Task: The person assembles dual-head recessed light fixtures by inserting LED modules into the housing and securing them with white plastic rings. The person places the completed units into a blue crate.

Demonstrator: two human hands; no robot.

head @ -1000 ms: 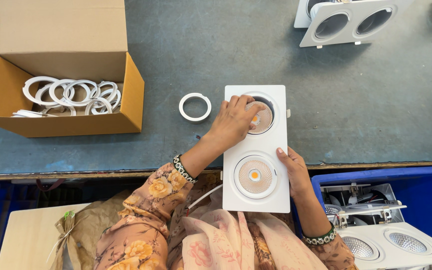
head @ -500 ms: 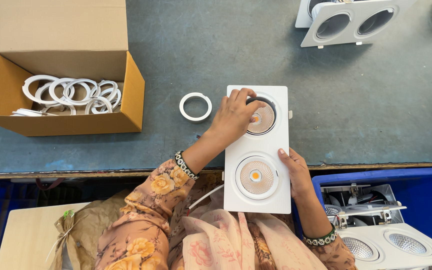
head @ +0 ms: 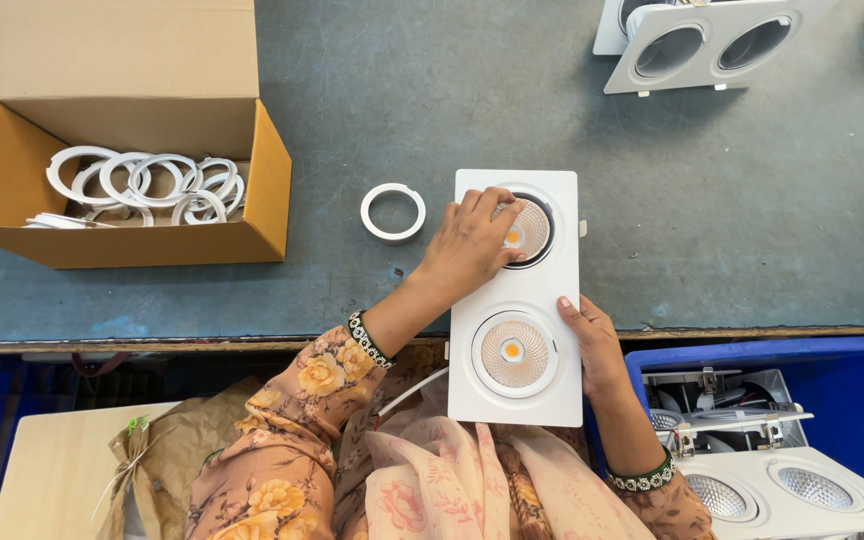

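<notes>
A cardboard box of white rings sat on the worktop; a loose ring lay nearby, finished fixtures in a blue bin.

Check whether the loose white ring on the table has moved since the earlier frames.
No. The loose white ring lies in the same spot, between the cardboard box and the white twin-lamp fixture, untouched by either hand.

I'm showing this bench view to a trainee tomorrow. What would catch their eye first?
First the white twin downlight fixture at centre, overhanging the table's near edge: the left hand rests its fingers on the far lamp, the right hand steadies the near right edge. A loose white ring lies just left of it, and an open cardboard box of similar rings sits far left.
</notes>
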